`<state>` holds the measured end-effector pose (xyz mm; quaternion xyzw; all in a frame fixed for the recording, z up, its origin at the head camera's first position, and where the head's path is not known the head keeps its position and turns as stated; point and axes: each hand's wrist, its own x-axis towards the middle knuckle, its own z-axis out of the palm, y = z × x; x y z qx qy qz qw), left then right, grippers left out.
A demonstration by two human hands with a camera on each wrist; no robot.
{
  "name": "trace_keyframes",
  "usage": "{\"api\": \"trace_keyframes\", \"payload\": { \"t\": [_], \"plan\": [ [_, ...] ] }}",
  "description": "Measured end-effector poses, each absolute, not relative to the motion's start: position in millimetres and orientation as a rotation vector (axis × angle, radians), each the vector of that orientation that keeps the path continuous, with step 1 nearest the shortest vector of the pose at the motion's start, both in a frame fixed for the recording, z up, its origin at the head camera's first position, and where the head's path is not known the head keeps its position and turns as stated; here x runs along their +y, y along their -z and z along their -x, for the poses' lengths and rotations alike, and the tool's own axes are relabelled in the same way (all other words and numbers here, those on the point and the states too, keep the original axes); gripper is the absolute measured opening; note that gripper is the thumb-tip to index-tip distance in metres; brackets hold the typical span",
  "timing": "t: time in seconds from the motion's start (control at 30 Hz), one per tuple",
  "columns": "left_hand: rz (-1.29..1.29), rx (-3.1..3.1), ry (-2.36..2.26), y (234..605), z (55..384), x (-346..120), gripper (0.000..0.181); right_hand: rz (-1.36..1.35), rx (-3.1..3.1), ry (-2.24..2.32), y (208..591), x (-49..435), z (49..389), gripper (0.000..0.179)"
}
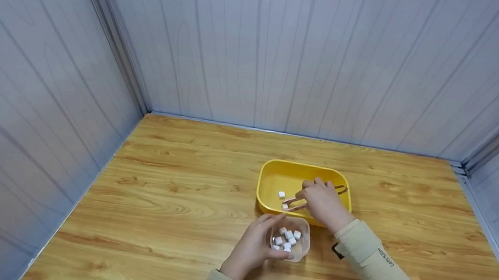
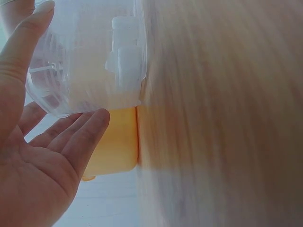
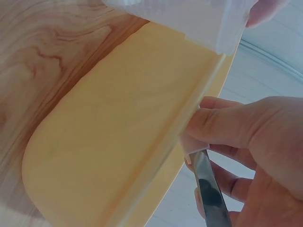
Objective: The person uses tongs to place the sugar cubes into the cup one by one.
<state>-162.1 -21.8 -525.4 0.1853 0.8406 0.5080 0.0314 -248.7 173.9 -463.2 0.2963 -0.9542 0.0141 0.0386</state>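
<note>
My left hand (image 1: 251, 243) grips a small clear plastic container (image 1: 305, 246) by its left side, thumb at the near side and fingers at the far side. Several white cubes (image 1: 288, 235) lie in it. My right hand (image 1: 325, 204) holds metal tongs (image 3: 210, 191) over a yellow bin (image 1: 270, 164). The tongs' tips are at a white cube (image 1: 284, 206) near the bin's front wall; whether they pinch it I cannot tell. Another white cube (image 1: 281, 195) lies on the bin floor just behind. In the right wrist view, the bin's wall hides the tongs' tips.
The container stands on the wooden table (image 1: 173, 205) close against the front of the yellow bin. Pale panel walls (image 1: 255, 60) enclose the table at the back, left and right.
</note>
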Motion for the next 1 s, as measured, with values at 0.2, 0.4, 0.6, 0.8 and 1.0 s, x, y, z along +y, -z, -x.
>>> {"api": "trace_keyframes", "payload": {
  "t": [0.2,0.4,0.6,0.8,1.0],
  "plan": [
    [-0.573,2.61,-1.556,527.6,161.5,-21.6,0.088,-0.923,-2.916,-0.039,463.8,174.2,248.4,0.022],
    [-0.577,2.592,-1.58,525.8,160.6,-22.4,0.089,-0.919,-2.905,-0.033,464.4,175.9,248.3,0.026],
    [-0.551,2.591,-1.575,525.5,161.0,-21.8,0.088,-0.913,-2.908,-0.034,464.4,178.4,248.7,0.024],
    [-0.567,2.608,-1.571,527.0,161.5,-21.2,0.087,-0.881,-2.943,-0.032,459.6,183.8,249.3,0.025],
    [-0.561,2.576,-1.589,526.3,162.8,-21.8,0.087,-0.847,-2.953,-0.042,453.6,189.8,250.0,0.029]
  ]
}}
